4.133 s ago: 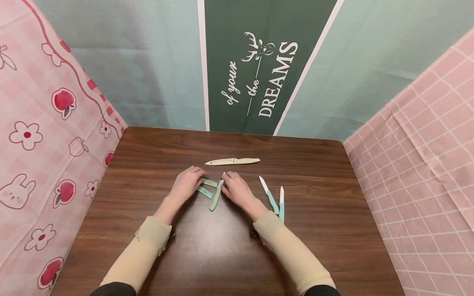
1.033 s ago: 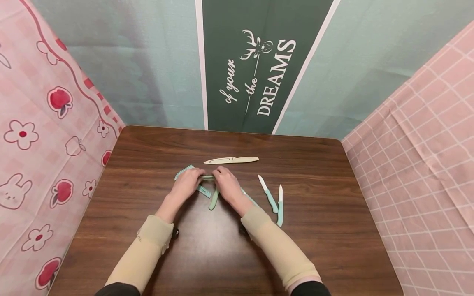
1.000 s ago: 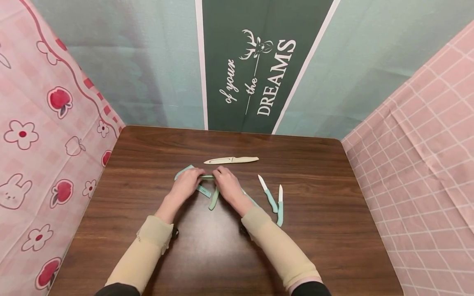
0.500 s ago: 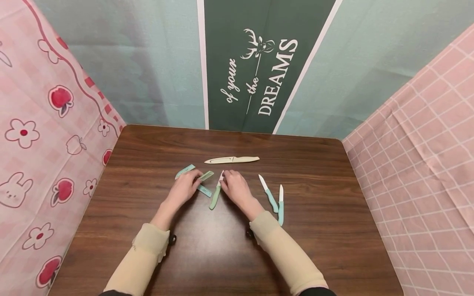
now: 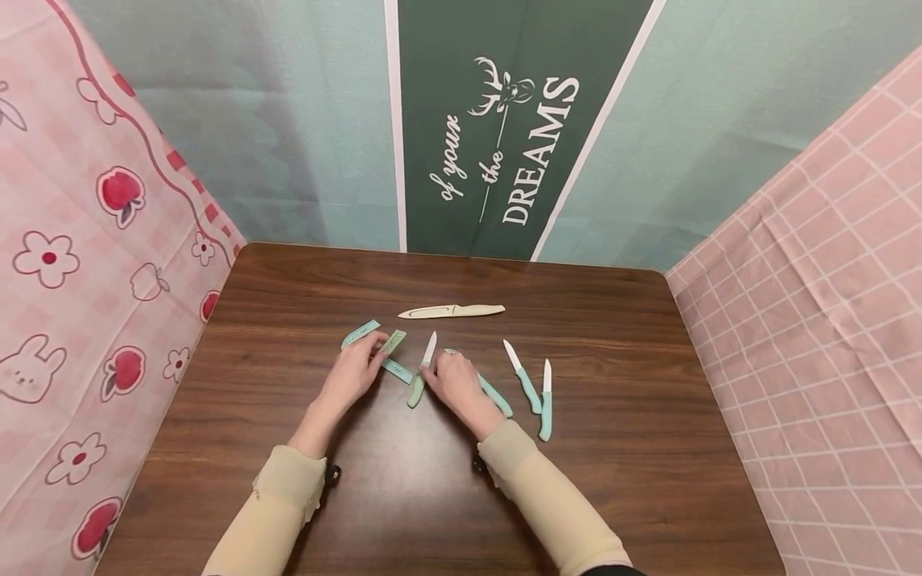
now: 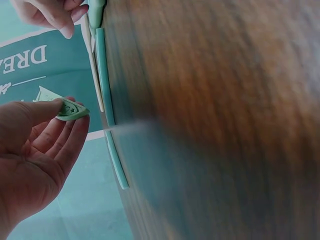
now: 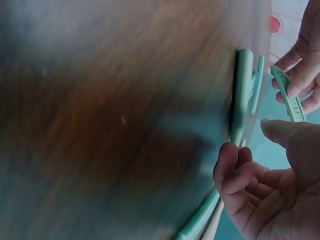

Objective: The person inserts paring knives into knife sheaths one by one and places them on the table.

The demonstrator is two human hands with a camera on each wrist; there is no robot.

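On the dark brown wood-grain table (image 5: pixel 410 496), the right hand (image 5: pixel 459 382), thumb parted from loosely bent fingers, is at the green-handled, pale-bladed knife (image 5: pixel 415 392), contact unclear; the left hand (image 5: pixel 351 372) pinches a flat light-green sheath (image 5: pixel 394 342) near two turquoise sheaths (image 5: pixel 362 332); beyond lies a cream knife (image 5: pixel 451 311)

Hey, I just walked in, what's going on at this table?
A person is handling small knives and their covers. Their left hand pinches a green cover, while their right hand is beside a green-handled knife whose blade is bare. Two turquoise covers lie near the left hand. Off to the right, two turquoise-handled knives have bare blades, and a cream knife lies farther back. Another turquoise handle is partly hidden by the right hand.
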